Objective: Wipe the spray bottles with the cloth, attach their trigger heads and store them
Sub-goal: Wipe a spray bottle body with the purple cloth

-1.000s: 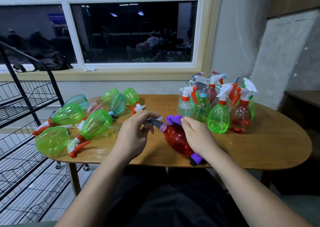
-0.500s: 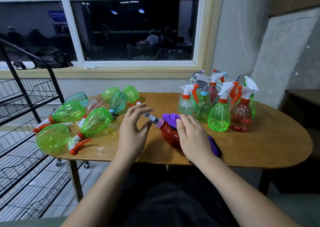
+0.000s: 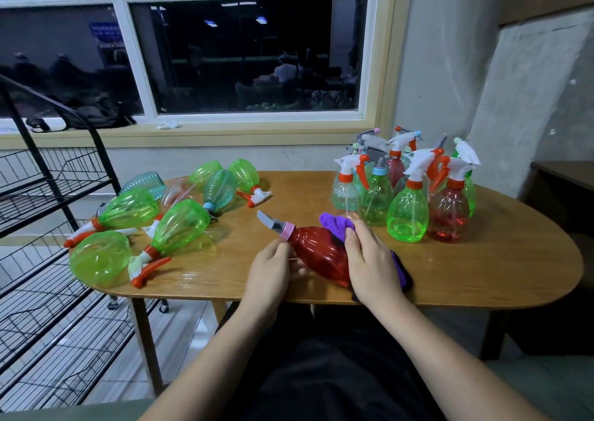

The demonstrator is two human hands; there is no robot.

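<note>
A red spray bottle (image 3: 318,251) lies on its side near the table's front edge, its pink collar and grey trigger head (image 3: 273,224) pointing up and left. My left hand (image 3: 273,272) grips the bottle at its neck, just below the collar. My right hand (image 3: 373,259) presses a purple cloth (image 3: 336,224) against the bottle's right side; the cloth wraps under the hand and shows again at the wrist. Several green bottles (image 3: 178,227) lie on their sides at the left. Several upright bottles (image 3: 408,214) with trigger heads stand at the back right.
The wooden oval table (image 3: 482,259) stands against a wall under a window. A black wire rack (image 3: 48,227) on wheels stands close to the table's left end. A dark piece of furniture (image 3: 565,179) sits to the far right.
My left hand has come down from the trigger head and closed round the bottle's neck. My right hand with the cloth has slid along the bottle's side.
</note>
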